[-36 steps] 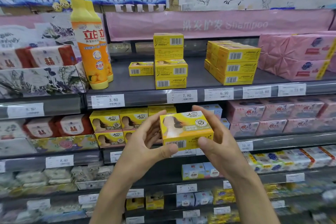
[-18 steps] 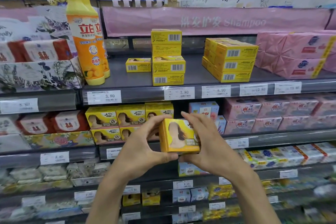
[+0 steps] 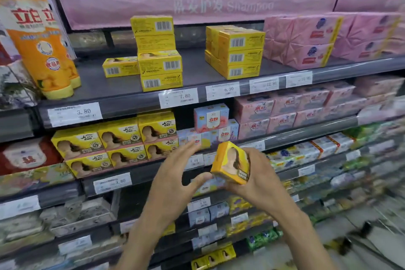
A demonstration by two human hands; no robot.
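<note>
Spanning everything, grey metal shelving (image 3: 131, 103) with white price tags. On its top tier at far left, a tall orange plastic detergent bottle (image 3: 41, 50). One tier down, a row of yellow portrait-printed cardboard boxes (image 3: 118, 138). Lower and in front, left hand (image 3: 173, 180) spread wide, holding nothing. Just beside it, right hand (image 3: 260, 180) curled around a small yellow rectangular cardboard box (image 3: 230, 163), tilted on a corner.

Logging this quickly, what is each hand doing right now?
Left hand: open, fingers spread.
Right hand: grips the yellow box.
</note>
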